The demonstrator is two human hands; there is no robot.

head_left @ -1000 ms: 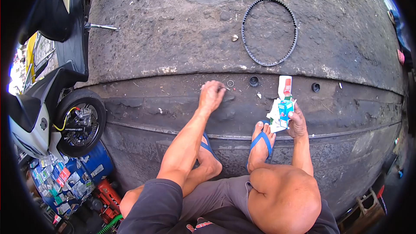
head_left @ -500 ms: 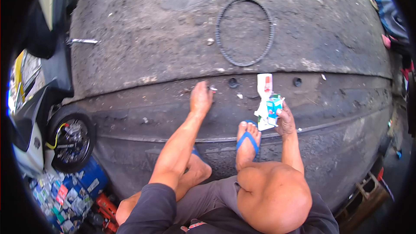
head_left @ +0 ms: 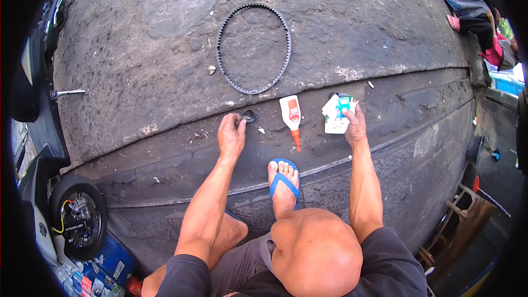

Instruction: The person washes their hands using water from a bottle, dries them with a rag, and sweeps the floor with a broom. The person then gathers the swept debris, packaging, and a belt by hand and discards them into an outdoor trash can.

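My left hand (head_left: 232,138) reaches to the ground, thumb and fingers pinched at the near edge of a small black round piece (head_left: 249,115). My right hand (head_left: 356,125) is closed on a small blue-and-white packet (head_left: 345,104), with the thumb across its front. White-and-green cards or wrappers (head_left: 333,125) are bunched with the packet. Between my hands lies a white glue bottle (head_left: 290,111), its orange nozzle pointing toward my foot. A second dark round piece (head_left: 332,95) is partly hidden behind the wrappers.
A toothed black belt (head_left: 254,92) lies in a loop on the dirty concrete beyond my hands. My foot in a blue flip-flop (head_left: 285,187) is just below the bottle. At left are a motorbike wheel (head_left: 80,217) and a metal tool (head_left: 69,93). A person (head_left: 478,11) is at upper right.
The view has shifted. The glue bottle, formerly right by the packet, now lies apart from my right hand. My left hand has come to the black round piece.
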